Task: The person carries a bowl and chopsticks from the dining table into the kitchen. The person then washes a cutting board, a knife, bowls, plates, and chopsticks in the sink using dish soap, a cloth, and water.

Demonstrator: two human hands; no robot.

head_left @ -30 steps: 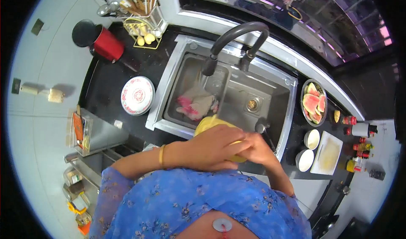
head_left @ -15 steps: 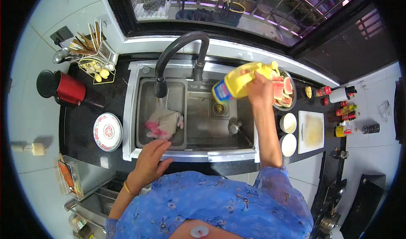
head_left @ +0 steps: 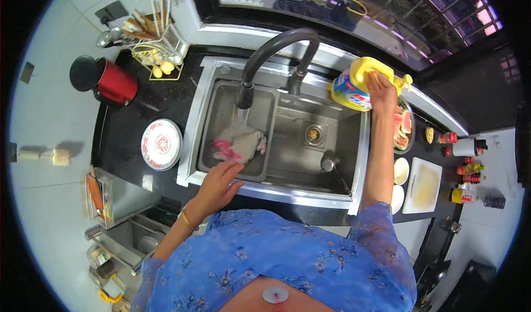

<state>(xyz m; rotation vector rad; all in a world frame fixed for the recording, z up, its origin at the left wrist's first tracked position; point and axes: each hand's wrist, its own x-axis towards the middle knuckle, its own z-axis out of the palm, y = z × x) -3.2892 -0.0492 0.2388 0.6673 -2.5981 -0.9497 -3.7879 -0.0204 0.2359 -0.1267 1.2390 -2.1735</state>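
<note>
My right hand [head_left: 382, 95] grips the handle of a yellow dish soap bottle [head_left: 349, 92] with a blue label and a pump top. That bottle is at the sink's back right corner, tilted on its side in my view; whether it rests on the rim I cannot tell. Fingers apart and holding nothing, my left hand [head_left: 220, 185] is at the front edge of the left basin [head_left: 268, 163]. Just beyond its fingertips lies a wet whitish cloth [head_left: 247, 139] with pink parts. Water runs onto the cloth from the black faucet [head_left: 260, 58].
Right of the sink are a bowl of watermelon pieces [head_left: 408, 125], two white bowls [head_left: 401, 171] and a cutting board [head_left: 423, 186]. A stack of plates [head_left: 161, 144], a red kettle [head_left: 117, 82] and a utensil rack [head_left: 174, 44] stand on the left. A ladle-like utensil [head_left: 329, 161] is in the right basin.
My right hand has carried the soap bottle from above the right basin to the back right corner, turning it more upright. The whole view has shifted; my left hand stays near the basin's front edge.
</note>
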